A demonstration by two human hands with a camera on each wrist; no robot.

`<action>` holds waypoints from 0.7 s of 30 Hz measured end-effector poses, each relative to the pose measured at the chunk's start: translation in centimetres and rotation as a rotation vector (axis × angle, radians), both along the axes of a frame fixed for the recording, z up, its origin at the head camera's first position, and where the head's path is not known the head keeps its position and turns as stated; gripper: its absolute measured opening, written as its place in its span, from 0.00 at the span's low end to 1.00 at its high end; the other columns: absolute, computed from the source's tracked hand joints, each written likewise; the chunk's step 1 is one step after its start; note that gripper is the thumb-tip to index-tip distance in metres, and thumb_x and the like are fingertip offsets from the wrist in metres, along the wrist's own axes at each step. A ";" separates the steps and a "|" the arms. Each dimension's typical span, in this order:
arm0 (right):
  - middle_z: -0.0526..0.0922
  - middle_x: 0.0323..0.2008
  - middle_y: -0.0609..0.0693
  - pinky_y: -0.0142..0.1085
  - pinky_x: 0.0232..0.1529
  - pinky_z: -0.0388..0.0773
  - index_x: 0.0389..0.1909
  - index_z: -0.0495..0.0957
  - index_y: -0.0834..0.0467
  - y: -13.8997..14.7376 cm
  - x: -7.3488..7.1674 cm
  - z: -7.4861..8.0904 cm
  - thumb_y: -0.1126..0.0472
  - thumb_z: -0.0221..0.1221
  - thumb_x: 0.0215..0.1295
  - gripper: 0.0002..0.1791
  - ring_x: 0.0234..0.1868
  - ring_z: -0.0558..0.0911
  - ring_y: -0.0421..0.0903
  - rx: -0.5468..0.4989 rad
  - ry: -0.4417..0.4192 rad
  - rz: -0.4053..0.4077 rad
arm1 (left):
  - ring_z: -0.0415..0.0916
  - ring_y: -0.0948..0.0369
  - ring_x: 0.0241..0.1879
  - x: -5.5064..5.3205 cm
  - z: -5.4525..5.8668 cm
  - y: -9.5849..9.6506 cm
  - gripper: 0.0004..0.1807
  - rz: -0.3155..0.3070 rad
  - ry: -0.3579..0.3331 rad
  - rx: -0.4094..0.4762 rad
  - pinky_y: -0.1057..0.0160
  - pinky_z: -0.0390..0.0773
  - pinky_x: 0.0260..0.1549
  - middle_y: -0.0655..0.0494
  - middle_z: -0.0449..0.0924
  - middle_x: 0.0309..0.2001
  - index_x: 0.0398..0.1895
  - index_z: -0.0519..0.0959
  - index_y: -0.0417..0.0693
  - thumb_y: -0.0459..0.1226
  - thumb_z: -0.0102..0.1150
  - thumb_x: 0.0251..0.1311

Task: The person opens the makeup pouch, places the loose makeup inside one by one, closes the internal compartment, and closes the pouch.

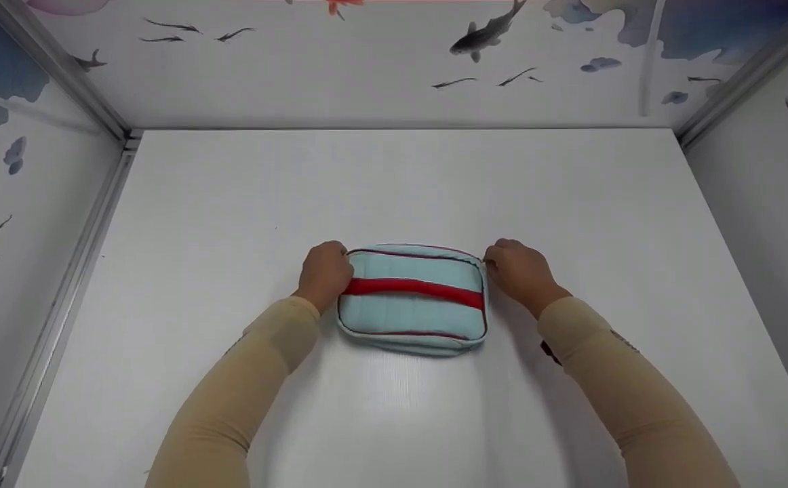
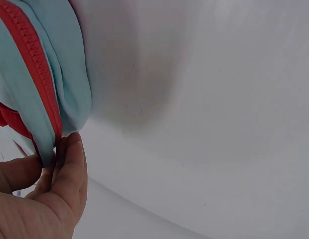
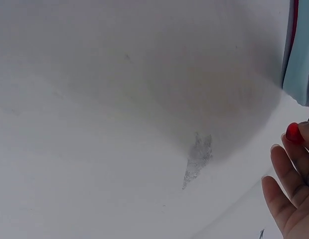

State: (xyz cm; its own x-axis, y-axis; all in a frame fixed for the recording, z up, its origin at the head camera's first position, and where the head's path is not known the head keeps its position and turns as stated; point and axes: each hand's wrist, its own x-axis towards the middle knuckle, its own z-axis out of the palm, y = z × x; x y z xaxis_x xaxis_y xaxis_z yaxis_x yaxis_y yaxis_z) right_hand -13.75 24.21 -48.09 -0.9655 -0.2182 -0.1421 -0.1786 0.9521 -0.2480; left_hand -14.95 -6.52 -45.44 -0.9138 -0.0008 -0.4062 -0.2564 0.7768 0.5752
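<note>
A light blue zippered pouch (image 1: 407, 322) with dark red piping lies on the white table, a red strap (image 1: 414, 289) running across its top. My left hand (image 1: 326, 271) pinches the pouch's far left corner between thumb and fingers. Close up in the left wrist view, the red zipper (image 2: 37, 62) runs down the side of the pouch to those fingertips. At the far right corner, my right hand (image 1: 519, 271) pinches a red zipper pull (image 3: 294, 133) between thumb and index finger. Its other fingers are spread in the right wrist view.
The white table (image 1: 407, 183) reaches back to a wall (image 1: 340, 88) painted with fish. Side walls stand to the left and right, with metal rails (image 1: 68, 271) along the left edge. A grey mark (image 3: 198, 158) shows on the surface in the right wrist view.
</note>
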 end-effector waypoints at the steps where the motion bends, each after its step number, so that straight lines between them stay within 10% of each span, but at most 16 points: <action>1: 0.82 0.40 0.56 0.47 0.50 0.78 0.44 0.82 0.62 0.0 -0.1 0.0 0.64 0.59 0.65 0.10 0.44 0.79 0.54 -0.002 0.003 0.005 | 0.74 0.53 0.53 0.1 0.0 -0.1 0.18 -0.003 0.003 -0.004 0.54 0.74 0.56 0.43 0.78 0.53 0.56 0.75 0.35 0.33 0.45 0.68; 13: 0.83 0.41 0.56 0.47 0.50 0.78 0.43 0.83 0.62 0.7 0.1 -0.6 0.64 0.57 0.66 0.09 0.46 0.80 0.53 -0.071 0.017 0.022 | 0.74 0.51 0.51 -1.2 1.3 0.1 0.19 -0.146 0.000 -0.069 0.53 0.75 0.53 0.43 0.78 0.53 0.55 0.76 0.35 0.35 0.43 0.67; 21: 0.83 0.41 0.57 0.48 0.50 0.78 0.44 0.83 0.62 0.7 0.2 -0.4 0.63 0.57 0.66 0.11 0.45 0.80 0.54 -0.096 0.008 0.022 | 0.70 0.53 0.58 -2.3 2.7 3.9 0.21 -0.299 0.088 -0.068 0.53 0.69 0.60 0.47 0.74 0.59 0.61 0.73 0.41 0.38 0.47 0.68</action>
State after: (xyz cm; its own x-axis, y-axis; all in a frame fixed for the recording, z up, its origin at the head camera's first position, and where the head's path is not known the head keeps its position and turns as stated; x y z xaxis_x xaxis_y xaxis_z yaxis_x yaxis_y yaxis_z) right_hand -13.54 24.89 -48.53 -0.9614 -0.2514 -0.1122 -0.2014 0.9200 -0.3361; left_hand -17.20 -2.63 -42.71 -0.9094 0.2488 -0.3333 0.0379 0.8476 0.5292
